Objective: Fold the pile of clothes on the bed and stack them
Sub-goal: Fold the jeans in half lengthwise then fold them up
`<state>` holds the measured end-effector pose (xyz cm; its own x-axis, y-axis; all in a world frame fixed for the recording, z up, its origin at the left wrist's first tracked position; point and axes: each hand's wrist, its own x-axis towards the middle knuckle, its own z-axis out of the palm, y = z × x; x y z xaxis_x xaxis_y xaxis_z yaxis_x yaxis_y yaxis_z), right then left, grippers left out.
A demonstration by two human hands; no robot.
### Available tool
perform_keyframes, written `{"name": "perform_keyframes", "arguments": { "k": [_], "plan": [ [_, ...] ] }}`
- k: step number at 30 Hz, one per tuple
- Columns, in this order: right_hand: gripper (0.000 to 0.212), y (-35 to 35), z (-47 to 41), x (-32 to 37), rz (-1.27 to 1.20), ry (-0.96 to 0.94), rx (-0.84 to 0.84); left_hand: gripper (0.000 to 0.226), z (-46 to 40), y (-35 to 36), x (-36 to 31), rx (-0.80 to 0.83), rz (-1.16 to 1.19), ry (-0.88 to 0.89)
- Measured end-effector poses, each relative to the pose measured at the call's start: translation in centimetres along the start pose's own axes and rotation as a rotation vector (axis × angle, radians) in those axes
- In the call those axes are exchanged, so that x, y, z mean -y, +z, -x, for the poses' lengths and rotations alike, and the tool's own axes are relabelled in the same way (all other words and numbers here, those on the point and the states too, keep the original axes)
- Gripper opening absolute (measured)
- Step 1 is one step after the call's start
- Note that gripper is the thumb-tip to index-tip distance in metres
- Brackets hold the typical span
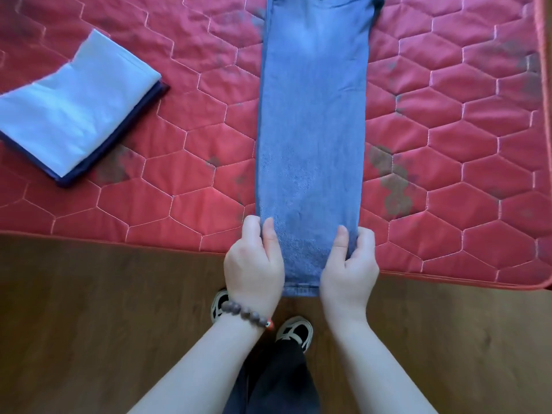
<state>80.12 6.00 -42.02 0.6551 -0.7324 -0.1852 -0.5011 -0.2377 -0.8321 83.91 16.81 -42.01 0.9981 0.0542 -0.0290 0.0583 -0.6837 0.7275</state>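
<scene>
A pair of blue jeans (312, 115) lies lengthwise on the red quilted mattress (466, 150), folded in half with one leg on the other. Its hem end hangs just over the mattress's near edge. My left hand (254, 264) grips the left side of the leg ends, thumb on top. My right hand (349, 264) grips the right side the same way. The waist end runs out of view at the top. To the far left sits a folded stack (74, 106): a light blue garment on top of a dark navy one.
The mattress's near edge (119, 239) runs across the view, with brown wooden floor (89, 324) below it. My two shoes (294, 330) and dark trousers stand on the floor close to the bed. The mattress's right edge shows at far right.
</scene>
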Motion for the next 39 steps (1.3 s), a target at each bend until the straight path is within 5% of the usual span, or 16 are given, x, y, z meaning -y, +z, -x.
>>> {"name": "perform_keyframes", "arguments": {
  "k": [5,16,22,32,39],
  "plan": [
    [0.016,2.6,-0.2,-4.6,0.315,0.349,0.384,0.032,0.3,2.5,5.8,0.24,-0.188,-0.313],
    [0.012,1.1,3.1,-4.9,0.332,0.12,0.084,0.028,2.2,2.7,5.5,0.157,-0.017,-0.13],
    [0.02,1.7,1.5,-7.6,0.455,0.358,0.439,0.034,1.8,3.4,8.0,0.415,-0.28,-0.411],
    [0.018,2.5,-3.3,-5.6,0.309,0.346,0.361,0.016,-4.1,4.5,5.8,0.303,-0.055,-0.444],
    [0.024,5.4,-11.0,-1.9,0.235,0.3,0.324,0.024,-13.4,6.0,4.4,0.356,-0.057,-0.39]
  ]
}}
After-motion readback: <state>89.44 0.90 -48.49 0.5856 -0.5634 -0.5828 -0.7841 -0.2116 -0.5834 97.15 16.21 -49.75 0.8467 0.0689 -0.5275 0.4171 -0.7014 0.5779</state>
